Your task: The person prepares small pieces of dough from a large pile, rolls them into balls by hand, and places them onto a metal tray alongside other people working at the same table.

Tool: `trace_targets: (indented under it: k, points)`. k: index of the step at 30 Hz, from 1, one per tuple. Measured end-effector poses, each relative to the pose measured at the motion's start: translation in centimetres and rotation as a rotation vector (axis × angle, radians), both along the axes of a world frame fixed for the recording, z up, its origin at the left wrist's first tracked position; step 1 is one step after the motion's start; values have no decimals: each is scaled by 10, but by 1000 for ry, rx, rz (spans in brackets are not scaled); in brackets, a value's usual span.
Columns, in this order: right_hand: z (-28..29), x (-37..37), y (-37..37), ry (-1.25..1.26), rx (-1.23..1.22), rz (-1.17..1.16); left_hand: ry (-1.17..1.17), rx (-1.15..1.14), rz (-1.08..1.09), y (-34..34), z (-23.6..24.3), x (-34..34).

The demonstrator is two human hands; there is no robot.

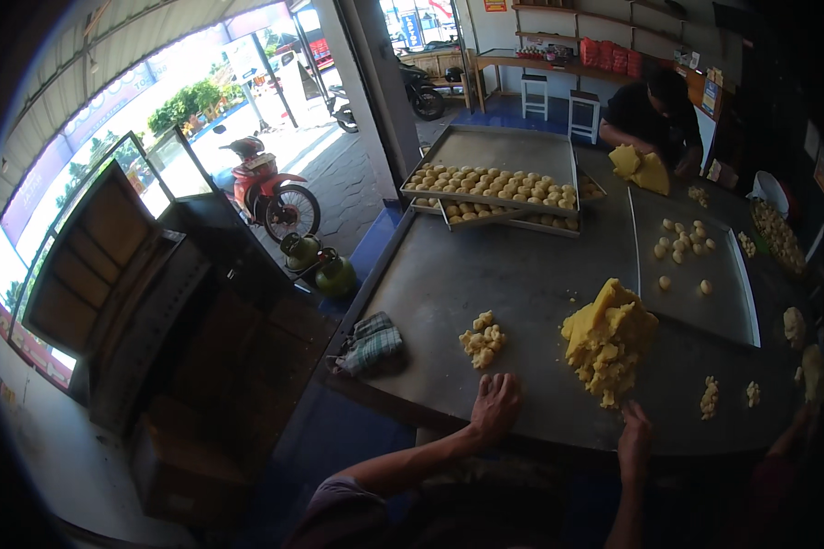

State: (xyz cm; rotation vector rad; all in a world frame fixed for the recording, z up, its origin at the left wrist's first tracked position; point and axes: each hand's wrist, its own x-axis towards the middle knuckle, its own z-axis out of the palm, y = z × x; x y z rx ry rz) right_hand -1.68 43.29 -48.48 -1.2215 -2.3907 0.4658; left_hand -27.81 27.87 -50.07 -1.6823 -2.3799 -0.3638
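My left hand [497, 408] is curled at the near side of the metal table [430, 302], just below a small pile of pale dough lumps [482, 340]. What its closed fingers hold, if anything, is hidden. To the right, a large crumbly mound of yellow dough [611, 334] stands on the table. At the mound's near edge is my right hand [634, 437], fingers bent together with the tips close to the loose crumbs. Whether a piece sits in them cannot be made out.
A checked cloth [372, 344] lies at the table's left edge. Stacked trays [494, 151] of dough balls stand at the far side. A flat tray [705, 306] with several balls is on the right. Across the table, a person [655, 114] handles yellow dough [641, 169]. Small dough clusters [710, 398] lie nearby.
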Motion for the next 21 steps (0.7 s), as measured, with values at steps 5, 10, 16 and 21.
trace_targets:
  k: [5,10,16,21]
  points:
    - [-5,1,4,120,-51,-15,-492,197,89,6,-4,-6]
    - [16,-38,-47,357,-70,13,-1093,389,174,23,15,21]
    - [32,-90,-70,442,-186,121,-1111,468,-116,38,23,65]
    - [32,-97,-62,409,-88,382,-1229,167,-92,27,32,24]
